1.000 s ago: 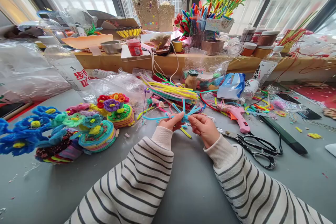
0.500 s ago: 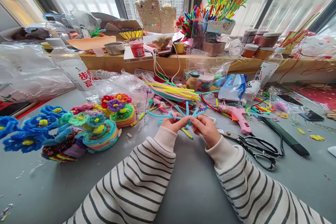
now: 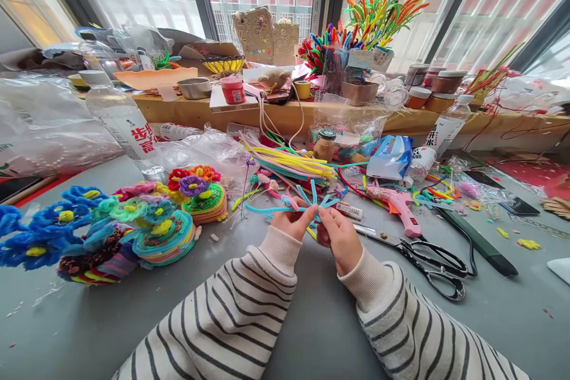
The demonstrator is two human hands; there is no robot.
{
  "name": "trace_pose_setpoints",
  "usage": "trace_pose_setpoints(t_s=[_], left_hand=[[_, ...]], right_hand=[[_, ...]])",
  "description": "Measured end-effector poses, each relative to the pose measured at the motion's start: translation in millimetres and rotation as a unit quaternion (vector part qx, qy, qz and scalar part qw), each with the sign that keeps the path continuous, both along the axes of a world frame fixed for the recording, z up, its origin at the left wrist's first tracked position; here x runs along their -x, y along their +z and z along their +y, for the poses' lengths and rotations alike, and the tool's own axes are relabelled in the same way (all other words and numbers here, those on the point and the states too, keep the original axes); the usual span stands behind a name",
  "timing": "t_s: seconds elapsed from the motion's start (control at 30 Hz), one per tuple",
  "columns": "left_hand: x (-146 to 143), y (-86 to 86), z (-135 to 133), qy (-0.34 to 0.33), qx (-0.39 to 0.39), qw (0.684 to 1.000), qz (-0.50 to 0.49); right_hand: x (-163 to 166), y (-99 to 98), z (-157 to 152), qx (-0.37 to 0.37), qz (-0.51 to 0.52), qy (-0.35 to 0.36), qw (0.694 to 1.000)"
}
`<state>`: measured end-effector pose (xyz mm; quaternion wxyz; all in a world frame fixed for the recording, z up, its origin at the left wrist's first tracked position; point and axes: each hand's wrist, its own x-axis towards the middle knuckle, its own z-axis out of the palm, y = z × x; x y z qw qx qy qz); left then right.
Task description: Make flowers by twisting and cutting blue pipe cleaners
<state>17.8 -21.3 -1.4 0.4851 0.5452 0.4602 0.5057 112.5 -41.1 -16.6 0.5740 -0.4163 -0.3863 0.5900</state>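
Observation:
Both of my hands meet over the middle of the grey table (image 3: pixel 320 320). My left hand (image 3: pixel 293 222) and my right hand (image 3: pixel 339 236) each pinch the centre of a bundle of light blue pipe cleaners (image 3: pixel 312 199), whose ends fan out upward and sideways like spokes. One long strand (image 3: pixel 262 209) trails to the left. The fingers of both hands are closed on the bundle, thumbs and forefingers pressed together. A short yellow piece lies on the table just under my hands, mostly hidden.
Finished pipe-cleaner flowers and coiled discs (image 3: pixel 164 231) lie at left. A heap of loose pipe cleaners (image 3: pixel 294 160) sits behind my hands. A pink glue gun (image 3: pixel 401 205) and black scissors (image 3: pixel 436 261) lie at right. A wooden shelf (image 3: pixel 276 110) holds jars and pots.
My hands have drawn a little closer together and nearer to me, turning the blue bundle; its spokes now stand more upright. The view has tilted slightly.

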Motion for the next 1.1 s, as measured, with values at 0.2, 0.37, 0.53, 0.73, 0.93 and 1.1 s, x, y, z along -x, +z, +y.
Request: trace_pose_setpoints(t_s=[0.2,0.37,0.53,0.73,0.93,1.1], left_hand=[[2.7,3.4,-1.4,0.014,-0.010,1.000,0.021],[1.2,4.7,4.3,0.021,0.061,0.996,-0.059],[-1.6,2.8,5.7,-0.052,0.163,0.973,-0.153],[0.5,4.7,4.8,-0.074,0.233,0.961,-0.131],[4.9,6.2,6.5,-0.117,0.253,0.953,-0.123],[9.9,6.6,8.0,-0.135,0.250,0.954,-0.091]], right_hand=[[11.0,-0.4,-2.4,0.050,0.111,-0.019,0.992],[-8.8,5.1,8.4,0.089,0.174,0.041,0.980],[-17.6,7.5,10.8,0.076,0.156,0.036,0.984],[-17.9,4.2,11.5,0.036,0.073,-0.014,0.997],[-18.7,-1.4,11.7,-0.029,-0.037,-0.028,0.998],[-26.9,0.3,15.4,-0.030,-0.071,0.006,0.997]])
